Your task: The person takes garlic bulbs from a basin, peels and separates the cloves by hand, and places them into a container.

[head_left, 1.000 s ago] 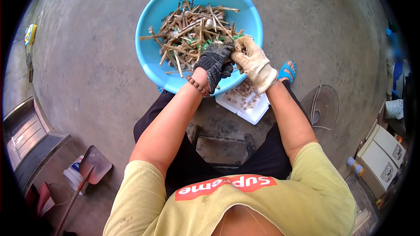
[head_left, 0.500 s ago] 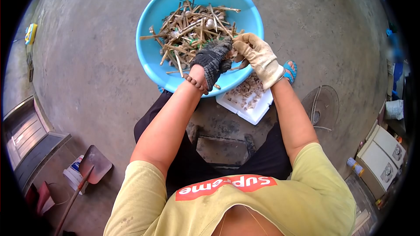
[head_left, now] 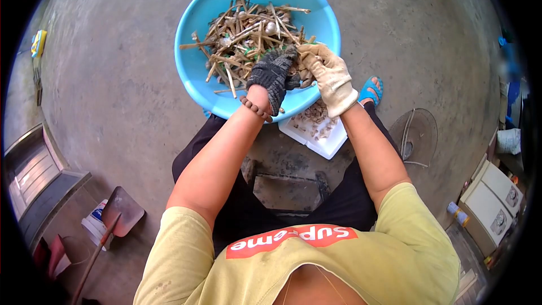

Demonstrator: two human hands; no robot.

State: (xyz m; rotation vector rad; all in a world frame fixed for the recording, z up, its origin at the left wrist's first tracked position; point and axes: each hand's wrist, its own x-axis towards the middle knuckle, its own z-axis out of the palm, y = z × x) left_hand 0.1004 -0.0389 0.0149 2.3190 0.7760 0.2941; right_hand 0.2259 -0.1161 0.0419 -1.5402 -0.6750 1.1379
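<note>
A light blue basin (head_left: 189, 73) holds a heap of dried garlic (head_left: 248, 31) with long stalks and pale bulbs. Over its near right side, my left hand (head_left: 272, 76), in a dark grey knitted glove, is closed round a garlic bulb (head_left: 294, 68) mostly covered by the fingers. My right hand (head_left: 328, 76), in a cream work glove, meets it there, thumb and fingers pinched at the same bulb. Under the basin's rim, partly hidden by my right wrist, a white foam tray (head_left: 327, 147) contains loose garlic cloves (head_left: 316, 121).
A round fan grille (head_left: 415, 135) lies on the floor at the right, beyond a blue sandal (head_left: 371, 89). A shovel (head_left: 121, 214) and a white bucket (head_left: 95, 226) stand at lower left. Pale boxes (head_left: 491, 203) line the right edge. A low wooden frame (head_left: 285, 192) is between my legs.
My right hand has shifted slightly down and left, its wrist now covering more of the tray. My left hand has stayed nearly in place, still closed. The garlic heap looks the same.
</note>
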